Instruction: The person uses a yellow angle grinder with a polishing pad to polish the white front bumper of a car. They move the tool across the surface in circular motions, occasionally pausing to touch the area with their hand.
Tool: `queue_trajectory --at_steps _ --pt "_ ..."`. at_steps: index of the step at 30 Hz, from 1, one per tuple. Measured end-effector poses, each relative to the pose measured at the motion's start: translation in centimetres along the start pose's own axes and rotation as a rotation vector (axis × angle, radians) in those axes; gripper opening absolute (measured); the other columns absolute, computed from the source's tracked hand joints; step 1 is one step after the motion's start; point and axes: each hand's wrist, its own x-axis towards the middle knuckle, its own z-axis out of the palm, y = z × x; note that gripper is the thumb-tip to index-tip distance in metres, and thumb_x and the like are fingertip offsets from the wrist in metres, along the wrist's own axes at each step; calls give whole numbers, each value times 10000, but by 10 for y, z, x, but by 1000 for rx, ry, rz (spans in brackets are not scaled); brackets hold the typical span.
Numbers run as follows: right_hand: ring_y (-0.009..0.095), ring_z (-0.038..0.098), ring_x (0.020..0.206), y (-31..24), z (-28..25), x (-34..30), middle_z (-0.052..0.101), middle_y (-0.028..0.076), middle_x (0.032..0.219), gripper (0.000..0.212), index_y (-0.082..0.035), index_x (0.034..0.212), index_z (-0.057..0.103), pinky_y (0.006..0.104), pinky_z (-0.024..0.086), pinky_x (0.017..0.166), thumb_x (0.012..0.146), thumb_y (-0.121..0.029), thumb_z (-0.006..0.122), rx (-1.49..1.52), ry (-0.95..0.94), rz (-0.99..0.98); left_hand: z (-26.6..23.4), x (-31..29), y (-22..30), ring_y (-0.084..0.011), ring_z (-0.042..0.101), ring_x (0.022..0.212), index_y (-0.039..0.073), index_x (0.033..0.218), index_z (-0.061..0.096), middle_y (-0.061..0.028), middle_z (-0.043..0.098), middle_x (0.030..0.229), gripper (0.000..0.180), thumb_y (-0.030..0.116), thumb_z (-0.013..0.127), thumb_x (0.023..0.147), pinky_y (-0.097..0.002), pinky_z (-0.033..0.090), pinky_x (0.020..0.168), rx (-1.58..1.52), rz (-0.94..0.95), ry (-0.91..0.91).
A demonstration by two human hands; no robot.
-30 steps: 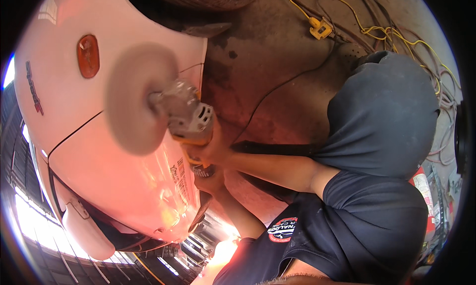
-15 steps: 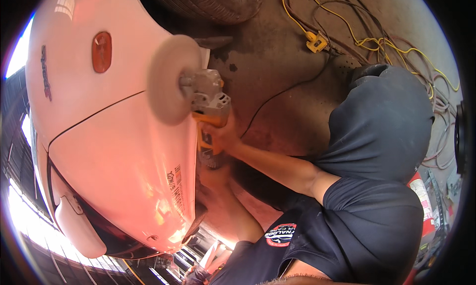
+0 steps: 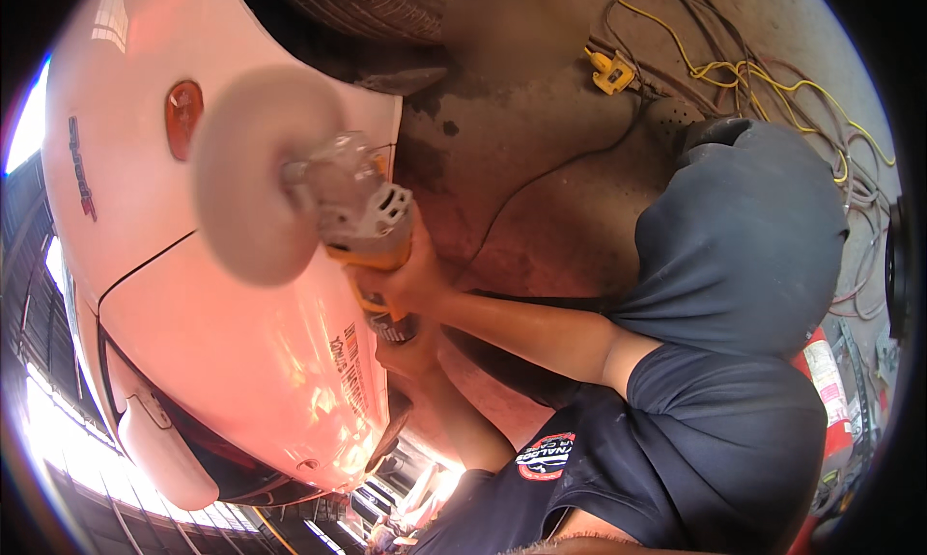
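A rotary polisher (image 3: pixel 362 212) with a grey head and yellow body presses its round, blurred foam pad (image 3: pixel 256 174) against a glossy white car panel (image 3: pixel 241 362). My right hand (image 3: pixel 415 275) is shut around the polisher's yellow body just behind the head. Below it, my left hand (image 3: pixel 406 350) grips the dark rear end of the handle. The pad sits just right of an orange side marker light (image 3: pixel 183 121). The polisher's black cord (image 3: pixel 541 183) trails away over the floor.
A tyre (image 3: pixel 357 5) sits at the top above the panel. Yellow extension cable and its plug block (image 3: pixel 611 70) lie tangled on the stained concrete floor. My bent knee in dark trousers (image 3: pixel 744 236) is at right. A side mirror (image 3: pixel 159 449) juts out at lower left.
The pad swept right and up across the panel, away from the orange marker light, then came back left beside it. Both hands kept their grip on the polisher.
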Motion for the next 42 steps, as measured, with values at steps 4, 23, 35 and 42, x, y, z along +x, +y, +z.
queue_trajectory --at_steps 4,23,35,42 --pt "184 635 1091 17 -39 12 630 84 1182 743 -80 1333 436 337 547 916 747 -78 891 185 173 261 17 -12 1 -209 743 733 -9 898 734 -105 761 768 515 265 993 547 -380 561 672 341 49 -91" --pt "193 640 1115 -29 4 -6 644 92 1195 797 -90 1300 441 358 520 973 700 -221 950 -154 -274 0 32 -20 -8 -114 681 769 -33 950 681 -73 721 825 495 223 959 629 -325 545 662 -278 154 197" --pt "186 635 1104 -62 -5 25 639 103 1191 785 -49 1287 451 354 541 947 704 -200 954 -124 -253 -26 46 -35 45 -339 695 590 35 741 652 -163 661 648 316 199 901 639 -379 521 557 -67 141 189" --pt "204 680 1056 -140 27 57 668 126 1166 838 -59 1307 435 363 558 924 679 -252 956 -172 -331 32 54 -32 123 -265 676 577 15 732 619 -97 663 645 321 165 891 653 -370 510 567 -329 65 228"
